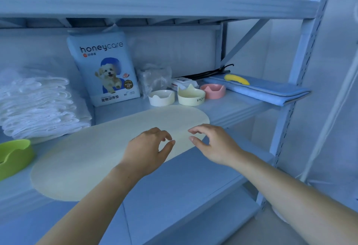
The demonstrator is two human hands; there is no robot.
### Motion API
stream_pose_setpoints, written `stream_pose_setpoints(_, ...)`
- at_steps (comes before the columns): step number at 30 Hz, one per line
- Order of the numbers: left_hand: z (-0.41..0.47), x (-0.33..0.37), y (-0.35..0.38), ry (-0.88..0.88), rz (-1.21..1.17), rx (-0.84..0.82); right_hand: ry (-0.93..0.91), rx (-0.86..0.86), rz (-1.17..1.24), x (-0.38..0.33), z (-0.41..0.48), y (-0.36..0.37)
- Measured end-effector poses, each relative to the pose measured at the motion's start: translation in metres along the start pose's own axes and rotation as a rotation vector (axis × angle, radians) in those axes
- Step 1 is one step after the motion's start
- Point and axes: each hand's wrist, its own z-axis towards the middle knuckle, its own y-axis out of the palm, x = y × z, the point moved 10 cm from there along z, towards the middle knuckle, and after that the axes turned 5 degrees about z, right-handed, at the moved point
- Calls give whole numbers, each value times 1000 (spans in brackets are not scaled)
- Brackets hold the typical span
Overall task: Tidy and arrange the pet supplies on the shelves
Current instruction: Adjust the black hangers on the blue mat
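Observation:
A pale cream oval mat point(93, 151) lies flat on the shelf point(228, 109), its near edge overhanging the front. My left hand point(149, 148) hovers over the mat's right part with loosely curled fingers, holding nothing. My right hand point(211, 142) is at the mat's right edge, fingers relaxed, also holding nothing. Behind the mat stand a white bowl point(161, 97), a cream bowl point(191, 96) and a pink bowl point(213, 90), each with a cat-ear rim. A green bowl point(13, 157) sits at the left edge.
A honeycare pad pack point(105, 68) stands upright at the back. A stack of white pads point(38, 107) lies at left. A crumpled clear bag point(155, 78), a white box point(183, 83), a folded blue mat point(259, 90) with a yellow toy point(236, 79) sit at right. A shelf post point(294, 90) rises on the right.

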Motion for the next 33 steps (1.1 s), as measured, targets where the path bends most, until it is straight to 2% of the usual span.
stream_pose_setpoints(9,132,138,51,128,-113,54,-8,80,-105,118,23,-123)
stream_pose_setpoints(18,225,265,99,269,-185,54,93,159,-191,240,30,-230)
stream_pose_setpoints(25,296,317,117,273,-281,70,51,163,-164,288,61,-268)
stream_pose_setpoints(33,376,334,143,290,-413,101,18,174,-197,350,107,-303)
